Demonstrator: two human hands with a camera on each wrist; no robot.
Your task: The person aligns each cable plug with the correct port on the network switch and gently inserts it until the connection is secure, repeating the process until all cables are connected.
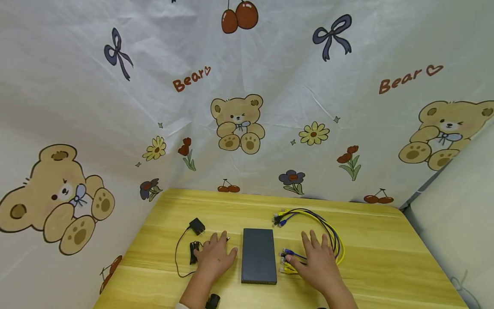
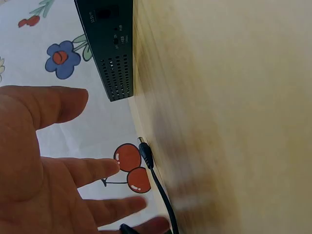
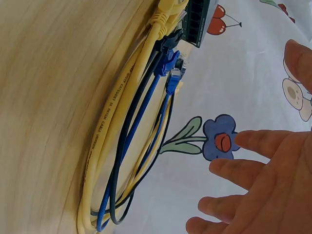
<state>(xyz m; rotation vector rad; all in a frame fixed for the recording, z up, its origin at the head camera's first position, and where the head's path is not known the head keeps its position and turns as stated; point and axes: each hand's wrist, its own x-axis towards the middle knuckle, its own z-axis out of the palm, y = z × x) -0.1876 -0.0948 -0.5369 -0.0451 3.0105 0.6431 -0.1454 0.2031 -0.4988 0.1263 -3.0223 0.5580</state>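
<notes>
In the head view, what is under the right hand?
Yellow, blue and dark cables run beneath the right hand: plugs show by the thumb, the loop beyond the fingers. The cable stretch and tabletop directly below the palm are covered there.

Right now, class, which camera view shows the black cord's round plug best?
The left wrist view: the round plug appears close up, its metal tip uncovered. The head view shows it tiny beside the left hand; the right wrist view doesn't show it.
</notes>
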